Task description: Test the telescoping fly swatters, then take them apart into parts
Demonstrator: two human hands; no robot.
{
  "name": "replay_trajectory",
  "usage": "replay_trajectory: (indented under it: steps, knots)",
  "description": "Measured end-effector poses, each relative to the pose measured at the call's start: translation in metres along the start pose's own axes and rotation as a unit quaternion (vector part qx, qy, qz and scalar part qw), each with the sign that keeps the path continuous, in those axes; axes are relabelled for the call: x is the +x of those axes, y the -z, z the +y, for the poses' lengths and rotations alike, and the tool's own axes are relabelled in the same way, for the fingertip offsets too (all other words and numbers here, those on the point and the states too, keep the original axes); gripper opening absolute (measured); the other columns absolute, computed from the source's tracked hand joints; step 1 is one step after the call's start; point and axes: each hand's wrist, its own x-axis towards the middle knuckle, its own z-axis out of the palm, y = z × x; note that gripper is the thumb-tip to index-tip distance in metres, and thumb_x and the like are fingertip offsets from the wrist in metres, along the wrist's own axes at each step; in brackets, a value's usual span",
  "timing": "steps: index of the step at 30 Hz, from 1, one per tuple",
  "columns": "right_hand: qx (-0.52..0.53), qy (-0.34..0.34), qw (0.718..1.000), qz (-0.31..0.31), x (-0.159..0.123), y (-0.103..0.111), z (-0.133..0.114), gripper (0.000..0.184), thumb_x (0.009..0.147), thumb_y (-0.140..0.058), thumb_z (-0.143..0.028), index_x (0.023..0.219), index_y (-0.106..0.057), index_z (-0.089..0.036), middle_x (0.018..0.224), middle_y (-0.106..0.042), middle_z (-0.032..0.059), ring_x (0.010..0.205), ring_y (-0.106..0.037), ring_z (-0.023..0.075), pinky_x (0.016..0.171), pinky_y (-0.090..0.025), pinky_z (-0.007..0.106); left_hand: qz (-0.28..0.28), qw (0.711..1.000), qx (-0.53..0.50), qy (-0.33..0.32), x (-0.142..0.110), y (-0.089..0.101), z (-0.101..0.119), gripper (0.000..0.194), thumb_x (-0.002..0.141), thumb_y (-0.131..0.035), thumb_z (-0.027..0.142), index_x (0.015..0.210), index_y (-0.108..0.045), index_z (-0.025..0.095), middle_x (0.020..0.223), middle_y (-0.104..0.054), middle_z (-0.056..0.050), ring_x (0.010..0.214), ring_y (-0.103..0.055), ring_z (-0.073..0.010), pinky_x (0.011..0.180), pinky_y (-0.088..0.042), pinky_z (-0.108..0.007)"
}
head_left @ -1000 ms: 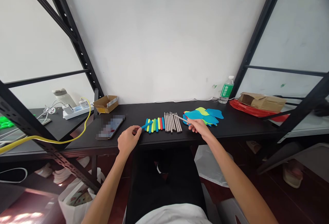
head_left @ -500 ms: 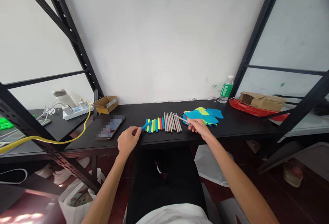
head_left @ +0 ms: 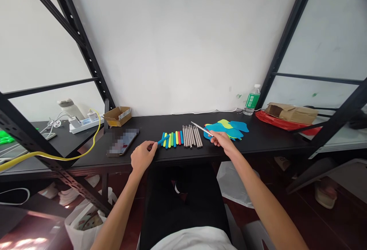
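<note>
My left hand is closed around one end of a blue foam-like tube, its other end sloping up to the right over the colored tubes. Those short tubes, in blue, yellow, green and red, lie in a row on the black table. Beside them sits a row of slim grey rods. My right hand pinches one end of another grey rod, held tilted with its tip pointing up and left above that row. Flat blue and yellow-green pieces lie in a pile just behind my right hand.
A phone and an open cardboard box are on the left. A water bottle stands back right, near a red bag with brown packaging. A yellow cable crosses the left side; black shelf posts flank the table.
The grey rod in my right hand has turned slightly, its tip now higher and its surface catching more light. My left hand and its blue tube stay almost still.
</note>
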Motion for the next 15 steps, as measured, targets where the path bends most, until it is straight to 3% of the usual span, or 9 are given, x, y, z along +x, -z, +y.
replay_trajectory:
  steps: [7,11,15]
  knots:
    - [0.093,-0.023,0.994,-0.048,-0.004,0.005,-0.006,0.045,0.079,-0.07,-0.06,0.086,-0.068,-0.016,0.067,-0.064,0.0023,0.049,-0.05,0.0091,0.046,-0.038,0.022,0.0,1.0,0.001,-0.004,0.0,0.0,0.0,0.036,0.092,-0.049,0.053,0.094,-0.075,0.028,0.088,-0.075,-0.002,0.085,-0.067,-0.023,0.06,-0.038,-0.027]
    - [0.029,-0.011,0.998,-0.056,-0.004,-0.002,-0.002,0.035,0.083,-0.069,-0.051,0.086,-0.067,-0.016,0.085,-0.074,0.0089,0.055,-0.058,0.0106,0.045,-0.038,0.02,0.001,1.0,-0.002,-0.005,0.0,0.0,-0.001,0.035,0.092,-0.049,0.052,0.094,-0.075,0.029,0.087,-0.075,-0.002,0.085,-0.067,-0.0229,0.06,-0.037,-0.027]
    - [-0.038,0.016,0.997,-0.071,-0.001,-0.01,0.003,0.029,0.086,-0.064,-0.046,0.092,-0.065,-0.017,0.095,-0.076,0.01,0.058,-0.061,0.0113,0.044,-0.036,0.019,-0.001,1.0,-0.005,-0.005,0.0,0.0,-0.001,0.034,0.092,-0.049,0.052,0.093,-0.074,0.03,0.086,-0.074,-0.001,0.084,-0.067,-0.0223,0.06,-0.036,-0.027]
